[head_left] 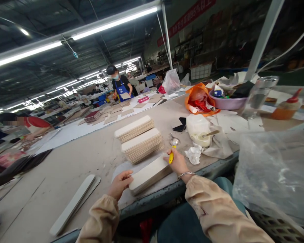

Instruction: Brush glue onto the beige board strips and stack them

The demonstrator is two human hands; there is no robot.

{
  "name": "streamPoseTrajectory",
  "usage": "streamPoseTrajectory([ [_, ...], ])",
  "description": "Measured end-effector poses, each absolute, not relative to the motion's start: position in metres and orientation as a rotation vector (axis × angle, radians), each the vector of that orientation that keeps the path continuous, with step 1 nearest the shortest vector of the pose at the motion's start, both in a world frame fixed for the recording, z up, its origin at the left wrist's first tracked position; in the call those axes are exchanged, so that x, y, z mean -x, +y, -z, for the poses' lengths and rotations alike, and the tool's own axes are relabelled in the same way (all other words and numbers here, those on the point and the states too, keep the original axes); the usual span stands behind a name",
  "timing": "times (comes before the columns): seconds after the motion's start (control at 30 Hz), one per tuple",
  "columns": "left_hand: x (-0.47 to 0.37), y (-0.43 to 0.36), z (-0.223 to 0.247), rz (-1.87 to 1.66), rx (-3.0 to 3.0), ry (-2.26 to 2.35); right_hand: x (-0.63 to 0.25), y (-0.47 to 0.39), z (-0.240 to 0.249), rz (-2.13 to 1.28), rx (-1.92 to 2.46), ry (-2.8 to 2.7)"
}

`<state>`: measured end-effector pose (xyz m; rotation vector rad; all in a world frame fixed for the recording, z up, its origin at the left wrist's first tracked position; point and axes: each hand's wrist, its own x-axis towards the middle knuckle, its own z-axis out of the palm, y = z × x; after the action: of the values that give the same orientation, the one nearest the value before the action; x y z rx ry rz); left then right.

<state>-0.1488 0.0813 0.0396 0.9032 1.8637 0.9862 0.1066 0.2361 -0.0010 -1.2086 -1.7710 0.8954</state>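
A stack of long pale strips with rounded ends (150, 172) lies near the table's front edge, between my two hands. My left hand (120, 184) grips its left end, with thumb and fingers against the top and the edge. At the right end, my right hand (178, 162) touches the stack while its curled fingers hold a yellow-handled tool (171, 158); the tool's working end cannot be made out. Just behind stand two more piles of such strips, a nearer pile (142, 141) and a farther pile (134, 126).
Two longer grey strips (74, 204) lie at left. To the right are crumpled tissue (194, 154), a white tub (201, 136), an orange bag (199, 98), a purple basin (229, 102), a glass jar (259, 98) and a squeeze bottle (286, 108). A co-worker (121, 86) stands beyond the table.
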Motion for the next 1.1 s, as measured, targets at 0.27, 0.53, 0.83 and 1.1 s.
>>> streamPoseTrajectory([
  [0.27, 0.159, 0.081, -0.011, -0.826, -0.912, 2.066, -0.096, 0.234, 0.012, -0.839, 1.229, -1.922],
  [0.53, 0.165, 0.082, 0.011, -0.628, -1.046, 2.227, -0.093, 0.235, 0.019, -0.794, 1.279, -2.036],
  [0.83, 0.162, 0.081, 0.001, -0.38, -1.23, 2.364, -0.093, 0.235, 0.022, -0.724, 1.385, -2.163],
  [1.1, 0.16, 0.082, -0.004, -0.197, -1.333, 2.409, -0.099, 0.237, 0.022, -0.764, 1.449, -2.158],
])
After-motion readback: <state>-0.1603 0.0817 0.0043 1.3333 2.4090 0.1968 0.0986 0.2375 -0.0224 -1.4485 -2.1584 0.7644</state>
